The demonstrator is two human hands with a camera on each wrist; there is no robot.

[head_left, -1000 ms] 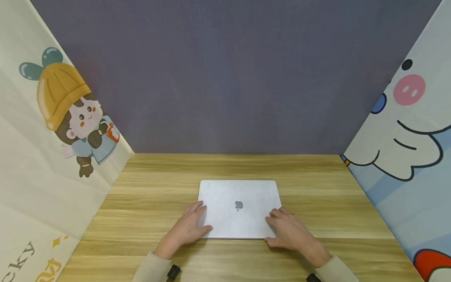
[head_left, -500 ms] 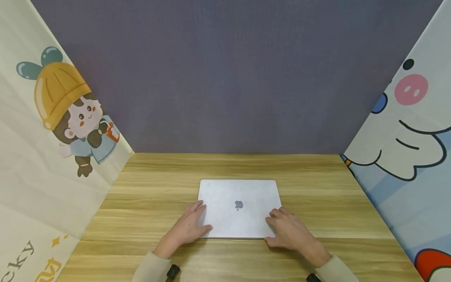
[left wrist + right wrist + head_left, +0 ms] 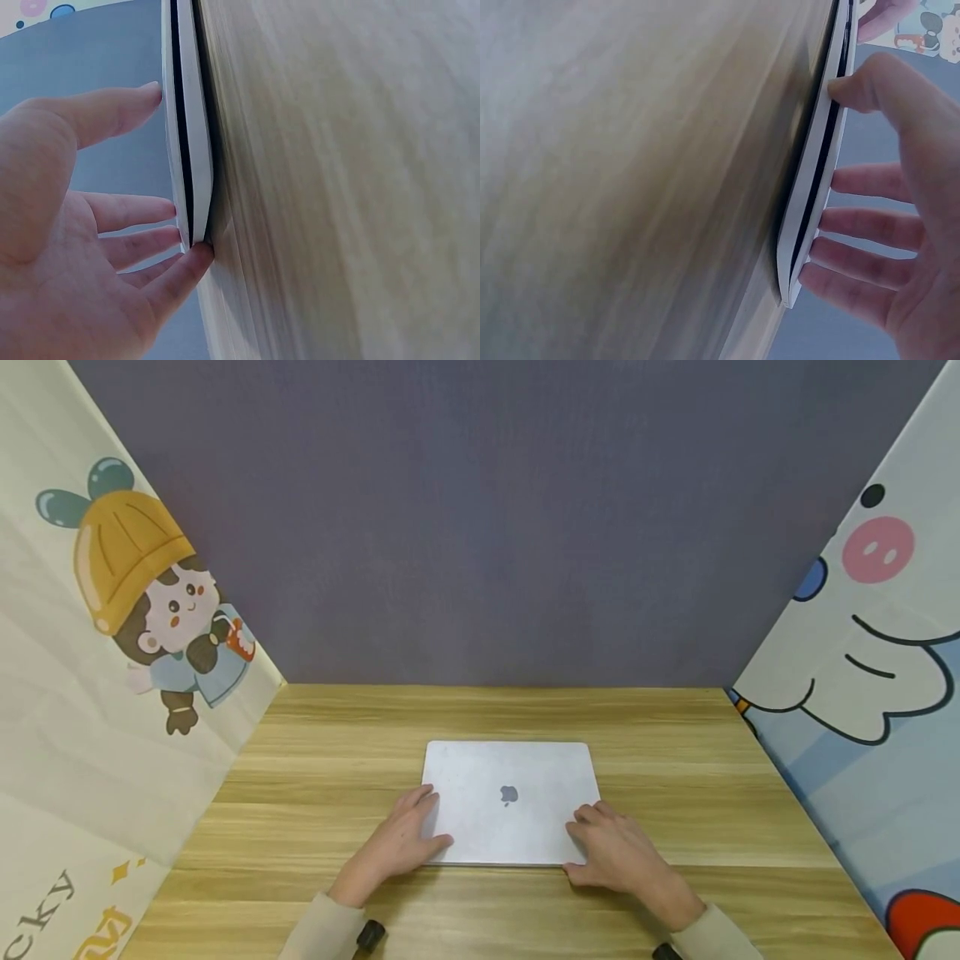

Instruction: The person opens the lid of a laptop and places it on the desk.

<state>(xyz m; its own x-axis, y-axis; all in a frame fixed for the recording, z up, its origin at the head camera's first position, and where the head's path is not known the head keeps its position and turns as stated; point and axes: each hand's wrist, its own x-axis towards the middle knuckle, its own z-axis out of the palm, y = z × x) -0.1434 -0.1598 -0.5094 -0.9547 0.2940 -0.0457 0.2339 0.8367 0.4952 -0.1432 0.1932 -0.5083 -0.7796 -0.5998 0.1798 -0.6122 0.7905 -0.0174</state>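
Observation:
A silver laptop [image 3: 510, 835] with a dark apple logo lies flat on the wooden table, lid down. My left hand [image 3: 401, 839] rests at its left front corner, thumb over the lid and fingers along the side edge. In the left wrist view the fingers of the left hand [image 3: 90, 255] are mostly straight and touch the laptop's edge [image 3: 197, 135]. At the right front corner sits my right hand [image 3: 615, 852], fingers on the lid. The right wrist view has the thumb of the right hand [image 3: 922, 225] against the front edge, beside a dark seam between lid and base.
The wooden table [image 3: 345, 718] extends around the laptop. A dark grey panel [image 3: 480, 527] stands behind it. Printed cartoon sheets flank the table, one on the left [image 3: 75, 710] and one on the right [image 3: 900, 777]. Dark wrist straps [image 3: 370, 935] show at the sleeves.

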